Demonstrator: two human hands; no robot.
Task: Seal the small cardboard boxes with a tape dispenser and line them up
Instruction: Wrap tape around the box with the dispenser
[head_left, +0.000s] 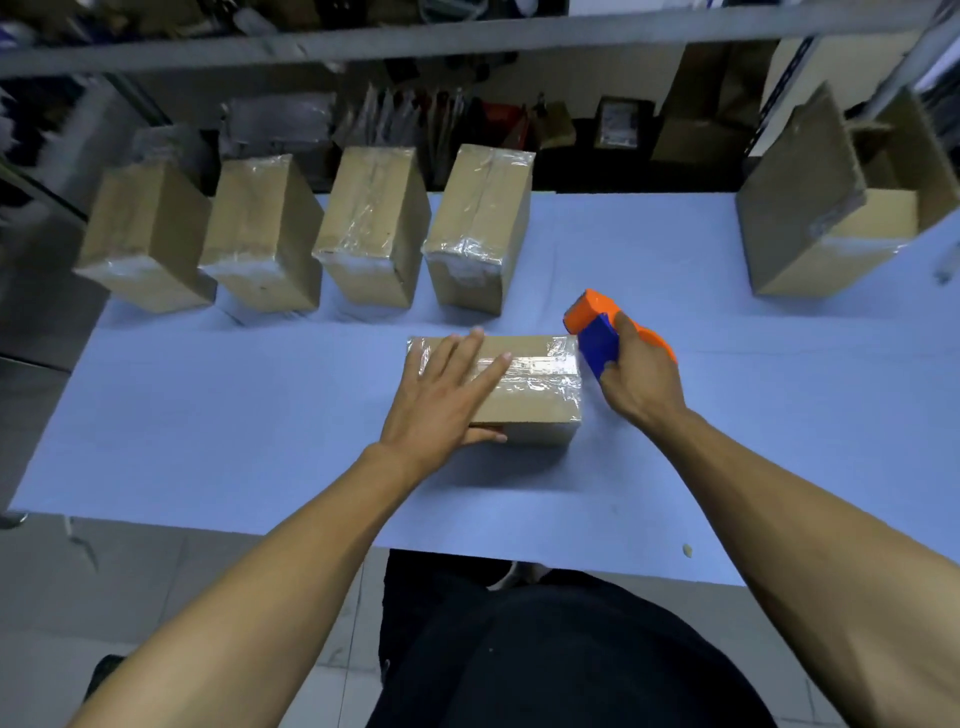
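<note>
Right hand (641, 376) grip clamped around the tape dispenser (597, 330).
Left hand (441, 392), fingers spread apart, presses the taped box (530, 395), dispenser just beside it.

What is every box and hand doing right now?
Brown cardboard box under the hands: closed, taped.
Four brown cardboard boxes in the back row: taped, lined up.
Big cardboard box at right: open.
Left hand: flat on box.
Right hand: gripping orange-and-blue tape dispenser.
</note>
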